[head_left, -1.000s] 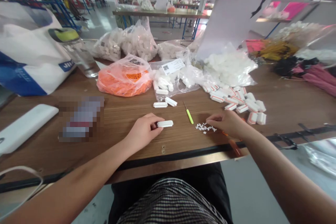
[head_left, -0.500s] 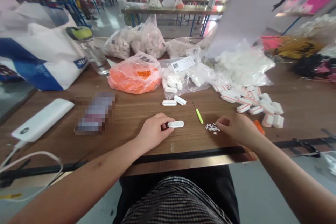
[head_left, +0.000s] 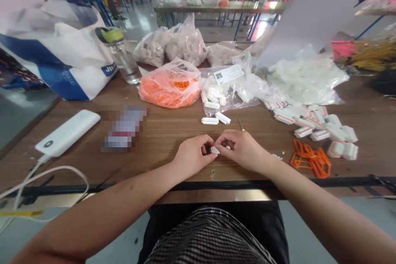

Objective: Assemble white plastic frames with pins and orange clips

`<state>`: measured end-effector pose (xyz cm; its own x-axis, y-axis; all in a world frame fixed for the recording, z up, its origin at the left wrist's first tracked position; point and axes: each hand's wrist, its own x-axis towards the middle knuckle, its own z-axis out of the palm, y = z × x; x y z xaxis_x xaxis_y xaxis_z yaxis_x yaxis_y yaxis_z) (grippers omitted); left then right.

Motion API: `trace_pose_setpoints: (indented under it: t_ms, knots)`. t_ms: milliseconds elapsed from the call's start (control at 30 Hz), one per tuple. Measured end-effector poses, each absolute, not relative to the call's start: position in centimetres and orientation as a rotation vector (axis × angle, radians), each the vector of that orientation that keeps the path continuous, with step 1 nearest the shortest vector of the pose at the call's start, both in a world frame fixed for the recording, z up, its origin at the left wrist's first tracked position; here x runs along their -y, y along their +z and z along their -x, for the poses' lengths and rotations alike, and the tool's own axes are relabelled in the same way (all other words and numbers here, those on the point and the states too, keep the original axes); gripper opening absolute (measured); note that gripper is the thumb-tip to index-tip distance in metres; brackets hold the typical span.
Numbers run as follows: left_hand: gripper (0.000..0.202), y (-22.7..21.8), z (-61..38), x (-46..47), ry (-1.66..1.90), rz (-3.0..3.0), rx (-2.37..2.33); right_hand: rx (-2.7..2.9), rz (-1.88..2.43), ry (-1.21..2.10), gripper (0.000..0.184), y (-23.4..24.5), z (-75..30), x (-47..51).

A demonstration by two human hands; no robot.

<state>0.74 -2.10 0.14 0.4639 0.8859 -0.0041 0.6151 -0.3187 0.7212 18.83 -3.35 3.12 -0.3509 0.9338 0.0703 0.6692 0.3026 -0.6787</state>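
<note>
My left hand [head_left: 194, 153] is closed on a white plastic connector housing [head_left: 214, 149] with rows of small holes, held just above the table. My right hand [head_left: 243, 149] meets it from the right, thumb and fingers pinched at the housing's end; whatever is between these fingertips is hidden. Part of the small white pieces [head_left: 277, 156] shows beside my right wrist, the others being covered by the hand. Behind the right knuckles the thin metal shaft of a pick tool [head_left: 241, 124] sticks out. Two more white housings [head_left: 209, 121] lie beyond my hands.
Orange plastic frames [head_left: 311, 159] and a heap of white housings with orange edges [head_left: 309, 121] lie to the right. Plastic bags, one with orange parts [head_left: 168, 90], line the back. At left are a power bank [head_left: 69, 132], a blurred-out phone [head_left: 123, 128] and a water bottle [head_left: 125, 62].
My right hand has moved left from the small white pieces to the housing in my left hand. The orange frames have come into fuller view, and the pick tool's green handle is now covered.
</note>
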Motion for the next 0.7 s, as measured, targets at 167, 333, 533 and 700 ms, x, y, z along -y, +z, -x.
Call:
trace_pose_setpoints:
  t_ms: [167, 333, 533, 700]
  knots:
    - [0.013, -0.1, -0.7, 2.0, 0.541, -2.057, -1.224, 2.186, 1.447, 0.743, 0.011, 2.3, -18.8, 2.8]
    - [0.013, 0.0, -0.8, 2.1, 0.549, -2.039, -1.229, 2.215, 1.459, 0.716, 0.011, 2.2, -19.0, 2.9]
    - [0.010, 0.2, -0.8, 2.0, 0.525, -2.027, -1.260, 2.575, 1.319, 0.244, 0.022, 2.4, -18.7, 3.6]
    - [0.014, 0.1, -0.8, 1.9, 0.520, -1.972, -1.255, 2.627, 1.325, -0.194, 0.027, 2.1, -17.1, 5.8]
